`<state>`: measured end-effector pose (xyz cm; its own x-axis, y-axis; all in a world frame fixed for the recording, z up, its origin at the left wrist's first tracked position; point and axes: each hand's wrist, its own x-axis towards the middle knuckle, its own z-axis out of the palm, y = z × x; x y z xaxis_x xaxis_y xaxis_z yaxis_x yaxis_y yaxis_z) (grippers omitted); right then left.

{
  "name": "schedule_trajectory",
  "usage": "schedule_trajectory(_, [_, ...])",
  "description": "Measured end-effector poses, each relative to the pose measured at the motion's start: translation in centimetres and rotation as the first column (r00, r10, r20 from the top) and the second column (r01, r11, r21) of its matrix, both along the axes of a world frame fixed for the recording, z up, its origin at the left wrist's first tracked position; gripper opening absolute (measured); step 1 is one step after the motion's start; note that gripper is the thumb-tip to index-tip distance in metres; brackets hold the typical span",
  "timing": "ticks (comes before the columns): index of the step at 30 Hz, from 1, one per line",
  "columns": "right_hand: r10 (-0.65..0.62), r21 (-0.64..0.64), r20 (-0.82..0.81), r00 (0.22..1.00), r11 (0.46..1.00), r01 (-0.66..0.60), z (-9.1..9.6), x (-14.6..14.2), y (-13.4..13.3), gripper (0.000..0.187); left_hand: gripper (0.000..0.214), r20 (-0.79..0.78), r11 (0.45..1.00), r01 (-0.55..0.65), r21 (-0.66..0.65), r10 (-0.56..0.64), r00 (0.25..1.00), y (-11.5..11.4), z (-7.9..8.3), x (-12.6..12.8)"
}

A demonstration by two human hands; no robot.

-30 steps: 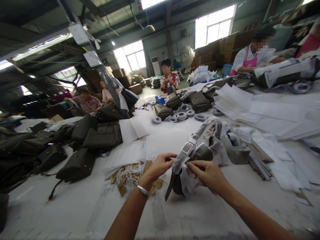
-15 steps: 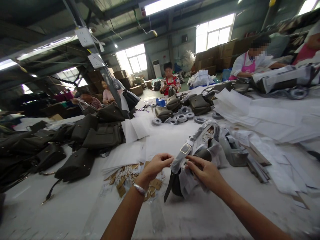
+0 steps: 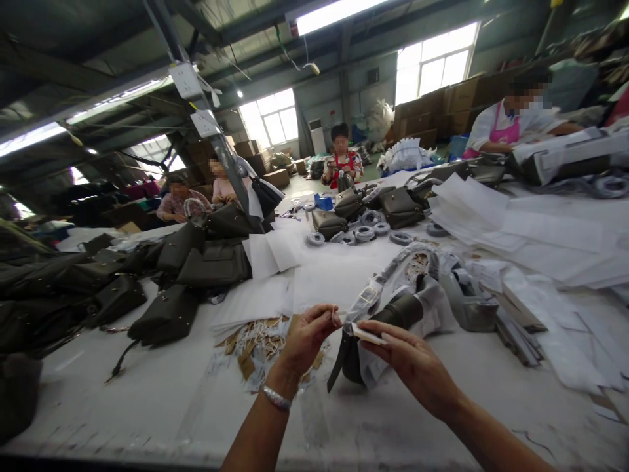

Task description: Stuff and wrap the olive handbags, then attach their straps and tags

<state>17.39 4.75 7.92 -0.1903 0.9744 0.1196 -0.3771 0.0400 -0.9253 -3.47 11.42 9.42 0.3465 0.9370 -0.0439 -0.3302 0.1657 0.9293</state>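
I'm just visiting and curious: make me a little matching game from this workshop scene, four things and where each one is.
Things:
1. Shiny silver metal bracelet
2. Small flat whitish piece
3. Pile of brown tags with white strings
4. Bright pink apron

Places:
A. On the white table
B. Around the left wrist
C. On a person in white sleeves
D. In the right hand

Pairs: 1-B, 2-D, 3-A, 4-C

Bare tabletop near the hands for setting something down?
Near-left tabletop, between the dark bags and the tag pile. Crowded: farther back left (those bags), around the buckled bag, and right beyond it (white sheets).
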Motion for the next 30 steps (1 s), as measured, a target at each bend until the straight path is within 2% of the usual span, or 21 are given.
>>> schedule_trajectory(2, [0.036,0.046,-0.076,0.996,0.998,-0.032,0.0,-0.4,0.3,0.048,0.038,-0.021,1.0,0.009,0.006,-0.009,1.0,0.1,-0.4,0.3])
schedule_trajectory(3, [0.016,0.062,-0.055,0.998,0.998,-0.013,0.0,-0.6,0.5,0.05,0.04,-0.041,1.0,0.019,0.01,-0.018,0.999,0.1,-0.5,0.4])
schedule_trajectory(6, [-0.155,0.118,0.159,0.975,0.983,0.137,0.0,-1.1,1.3,0.042,0.045,-0.11,0.999,0.038,0.039,-0.033,0.993,0.1,-0.5,0.7])
schedule_trajectory(9, [-0.327,0.234,0.364,0.872,0.938,0.254,0.4,-1.1,1.9,0.032,0.046,-0.154,0.994,0.012,0.106,0.004,0.988,0.0,-0.1,0.9])
schedule_trajectory(12, [-0.436,0.351,0.479,0.762,0.891,0.289,1.1,-1.0,2.4,0.029,0.045,-0.148,0.985,-0.044,0.168,0.069,0.987,-0.1,0.1,1.0])
schedule_trajectory(14, [-0.485,0.433,0.515,0.706,0.859,0.274,1.7,-0.9,2.6,0.029,0.043,-0.134,0.979,-0.08,0.188,0.106,0.985,-0.1,0.0,1.2])
schedule_trajectory(17, [-0.504,0.534,0.549,0.667,0.825,0.184,2.5,-0.9,2.8,0.023,0.04,-0.116,0.97,-0.115,0.213,0.142,0.983,-0.2,0.0,1.7])
schedule_trajectory(22, [-0.454,0.543,0.631,0.629,0.837,0.06,2.9,-1.0,3.2,0.022,0.035,-0.127,0.96,-0.134,0.245,0.169,0.977,-0.8,1.0,2.9])
schedule_trajectory(24, [-0.446,0.551,0.649,0.617,0.834,0.023,2.9,-1.0,3.2,0.022,0.031,-0.202,0.948,-0.107,0.299,0.173,0.964,-1.1,2.0,3.1])
schedule_trajectory(26, [-0.442,0.564,0.653,0.615,0.826,-0.004,2.9,-0.9,3.2,0.022,0.021,-0.329,0.904,-0.061,0.423,0.216,0.919,-1.6,3.2,3.2])
schedule_trajectory(28, [-0.431,0.57,0.644,0.632,0.822,-0.02,2.8,-0.7,3.2,0.022,0.013,-0.436,0.829,0.005,0.559,0.289,0.852,-2.2,4.5,3.0])
schedule_trajectory(30, [-0.446,0.584,0.618,0.647,0.812,0.002,2.6,-0.5,3.1,0.023,0.018,-0.478,0.781,0.033,0.623,0.347,0.807,-3.1,5.4,2.5])
